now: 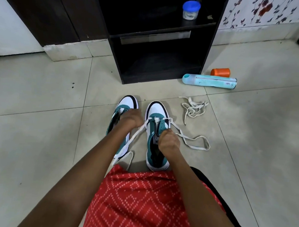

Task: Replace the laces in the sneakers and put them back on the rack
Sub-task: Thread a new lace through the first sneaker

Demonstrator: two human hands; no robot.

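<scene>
- My right hand [168, 143] is curled up tight, pinching the white lace [195, 143] right over the tongue of the right-side sneaker [158, 112].
- My left hand [130, 120] is curled too, gripping the other strand of that lace. This strand runs taut from the front eyelets and trails back across the floor [37, 132] toward my knees.
- The lace's free end loops on the floor just right of that shoe.
- The left-side sneaker [128, 103] sits just beside it, toes toward the rack [158, 48], partly under my left hand.
- A lace pile [193, 108] lies tangled on the floor, right of the toes.
- Both shoes are on the floor in front of the rack.
- Off the rack's front right corner a teal bottle [209, 81] lies on its side, with an orange container [220, 72] just behind it.
- A blue-lidded jar [191, 10] stands on the rack's upper shelf.
</scene>
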